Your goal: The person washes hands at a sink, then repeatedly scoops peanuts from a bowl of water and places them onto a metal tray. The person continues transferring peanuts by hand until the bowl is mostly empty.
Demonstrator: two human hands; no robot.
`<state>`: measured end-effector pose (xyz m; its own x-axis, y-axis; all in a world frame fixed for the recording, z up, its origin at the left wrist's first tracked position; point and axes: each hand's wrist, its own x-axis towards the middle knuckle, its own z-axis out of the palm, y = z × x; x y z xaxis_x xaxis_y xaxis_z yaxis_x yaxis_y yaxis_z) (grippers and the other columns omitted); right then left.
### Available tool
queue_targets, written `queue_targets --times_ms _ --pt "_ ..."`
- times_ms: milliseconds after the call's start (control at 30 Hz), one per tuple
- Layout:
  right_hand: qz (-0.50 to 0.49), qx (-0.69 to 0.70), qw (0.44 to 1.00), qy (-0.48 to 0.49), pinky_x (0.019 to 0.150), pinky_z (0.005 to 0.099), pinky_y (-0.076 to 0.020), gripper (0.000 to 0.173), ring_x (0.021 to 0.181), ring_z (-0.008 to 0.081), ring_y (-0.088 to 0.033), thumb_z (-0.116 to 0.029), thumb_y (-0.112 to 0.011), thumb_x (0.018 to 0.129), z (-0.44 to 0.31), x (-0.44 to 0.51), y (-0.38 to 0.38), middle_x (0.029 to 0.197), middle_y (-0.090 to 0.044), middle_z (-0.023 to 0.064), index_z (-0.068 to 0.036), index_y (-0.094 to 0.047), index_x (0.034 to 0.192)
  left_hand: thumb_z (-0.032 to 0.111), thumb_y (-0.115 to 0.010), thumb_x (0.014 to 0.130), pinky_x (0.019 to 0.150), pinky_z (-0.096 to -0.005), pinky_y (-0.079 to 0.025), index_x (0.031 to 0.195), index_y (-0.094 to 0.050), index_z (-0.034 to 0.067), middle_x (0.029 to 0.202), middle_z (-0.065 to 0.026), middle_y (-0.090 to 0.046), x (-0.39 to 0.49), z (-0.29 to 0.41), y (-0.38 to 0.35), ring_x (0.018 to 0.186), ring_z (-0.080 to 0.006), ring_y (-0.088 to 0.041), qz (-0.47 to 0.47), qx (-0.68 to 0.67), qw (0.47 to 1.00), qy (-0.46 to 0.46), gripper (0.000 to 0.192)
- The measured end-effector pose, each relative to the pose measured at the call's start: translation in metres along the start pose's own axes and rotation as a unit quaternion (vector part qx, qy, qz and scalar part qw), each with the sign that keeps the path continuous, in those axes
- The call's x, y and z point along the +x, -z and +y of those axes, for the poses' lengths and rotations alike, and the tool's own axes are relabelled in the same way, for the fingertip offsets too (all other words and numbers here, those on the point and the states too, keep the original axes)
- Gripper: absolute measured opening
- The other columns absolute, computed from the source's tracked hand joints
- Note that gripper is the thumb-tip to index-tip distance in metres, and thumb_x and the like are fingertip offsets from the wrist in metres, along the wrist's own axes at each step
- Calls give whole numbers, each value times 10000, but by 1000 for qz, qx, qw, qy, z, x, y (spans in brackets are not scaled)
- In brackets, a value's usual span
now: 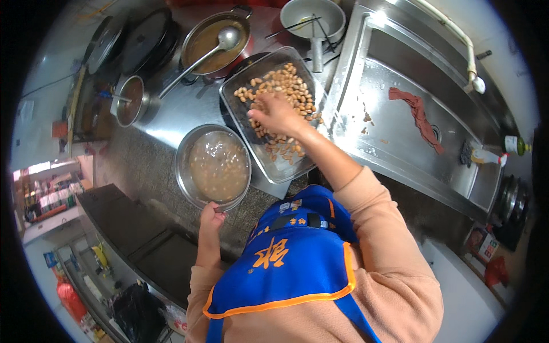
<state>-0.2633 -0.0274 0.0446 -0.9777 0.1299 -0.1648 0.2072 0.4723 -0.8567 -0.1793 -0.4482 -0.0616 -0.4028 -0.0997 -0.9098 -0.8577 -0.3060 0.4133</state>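
Observation:
My left hand (213,215) grips the near rim of a round metal basin (182,171), which is tilted a little and holds cloudy water with beans or nuts in it. Over a clear rectangular tray (264,169) reaches my right hand (274,112), palm down, touching the brown beans or peanuts (296,88) spread on its bottom. Some fingertips of that hand are hidden, so I cannot tell whether it holds any. The basin is to the left of the tray, close beside it.
A pot of brown liquid (206,47) with a ladle (229,37) stands behind the tray. Near it are a saucepan (296,13) with chopsticks and a small metal pot (131,103). The steel sink (399,128) on the right holds a reddish cloth (418,111) and scraps.

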Motion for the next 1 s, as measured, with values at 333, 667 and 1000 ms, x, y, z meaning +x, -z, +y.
queue_targets --times_ms 333,667,1000 --pt "100 184 974 -87 668 295 -550 290 753 183 -686 -164 -462 992 50 -47 41 941 -681 160 37 -605 1144 51 -516 766 507 -373 -422 881 -499 85 772 -91 -545 -23 -4 -28 627 -241 -499 86 -45 995 -15 120" --pt "112 30 986 -117 663 320 -525 142 677 197 -665 -34 -559 890 45 -68 37 795 -670 136 23 -668 960 63 -496 788 499 -350 -438 894 -536 61 803 -95 -590 -13 -8 -18 640 -235 -541 62 -27 998 -13 113" --pt "171 -287 931 148 759 419 -505 184 927 314 -582 -122 -694 760 23 1 3 929 -565 118 -41 -632 913 42 -501 792 522 -354 -444 947 -544 49 833 -105 -600 0 -13 -8 655 -231 -570 22 -39 999 -20 161"
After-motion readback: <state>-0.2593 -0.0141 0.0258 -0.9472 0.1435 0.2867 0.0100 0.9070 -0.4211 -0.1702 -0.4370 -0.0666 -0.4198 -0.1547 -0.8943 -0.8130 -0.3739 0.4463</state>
